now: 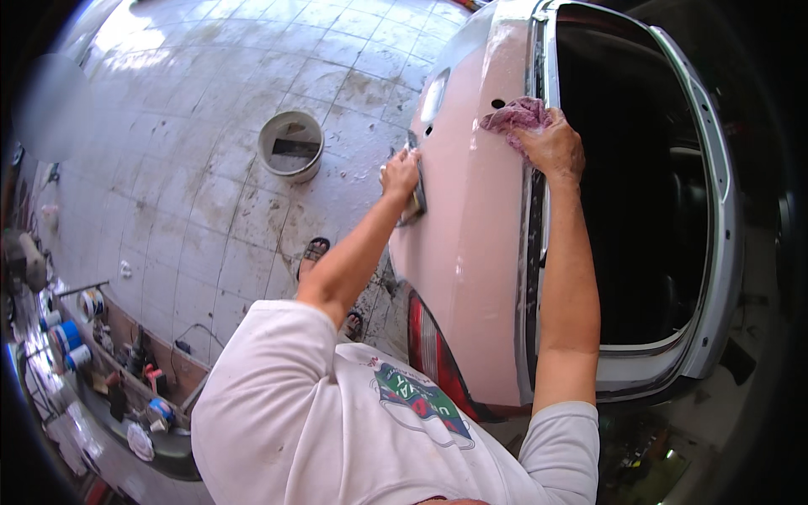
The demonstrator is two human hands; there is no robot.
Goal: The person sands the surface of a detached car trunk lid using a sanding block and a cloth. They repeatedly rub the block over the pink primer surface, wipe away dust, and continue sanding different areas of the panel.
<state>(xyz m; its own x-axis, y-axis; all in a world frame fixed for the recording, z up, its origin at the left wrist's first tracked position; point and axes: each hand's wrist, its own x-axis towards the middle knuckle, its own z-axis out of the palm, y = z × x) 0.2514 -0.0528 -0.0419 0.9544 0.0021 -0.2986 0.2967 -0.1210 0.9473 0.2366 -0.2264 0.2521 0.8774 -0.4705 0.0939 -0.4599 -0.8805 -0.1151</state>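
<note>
A pale pink car body panel [467,236] runs beside me, with small dark holes and a red tail lamp [431,345] at its lower end. My left hand [399,175] grips a dark sanding block [413,209] against the panel's left side, partly hidden by the fingers. My right hand [555,143] holds a crumpled pink cloth [515,116] on the panel's upper edge, beside the dark window opening [627,194].
A pail [290,172] with a dark piece in it stands on the tiled floor [202,151] to the left. A low cart [168,370] with cans and tools sits at lower left. My sandalled foot [313,252] shows below my left arm.
</note>
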